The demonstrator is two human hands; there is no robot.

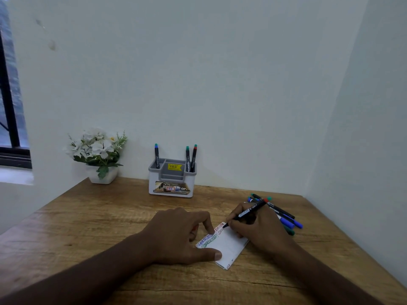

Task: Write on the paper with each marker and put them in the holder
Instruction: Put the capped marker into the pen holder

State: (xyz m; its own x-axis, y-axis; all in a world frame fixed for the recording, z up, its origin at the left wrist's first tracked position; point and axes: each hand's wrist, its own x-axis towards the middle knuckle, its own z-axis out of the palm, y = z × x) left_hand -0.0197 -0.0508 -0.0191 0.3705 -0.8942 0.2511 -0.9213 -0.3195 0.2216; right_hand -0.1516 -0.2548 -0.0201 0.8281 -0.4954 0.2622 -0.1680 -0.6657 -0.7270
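Nearest, the left hand (182,234) lies spread on the paper (224,246), fingers straight and pressing so the sheet cannot slide under the strokes. Beside it the right hand (257,230) pinches a red-capped marker (247,212) in a writing grip, tip down on the paper's far edge — mid-scribble, I judge. Just beyond its knuckles wait the loose markers (284,216). Farthest, against the wall, the holder (171,183) keeps three markers upright — those presumably done
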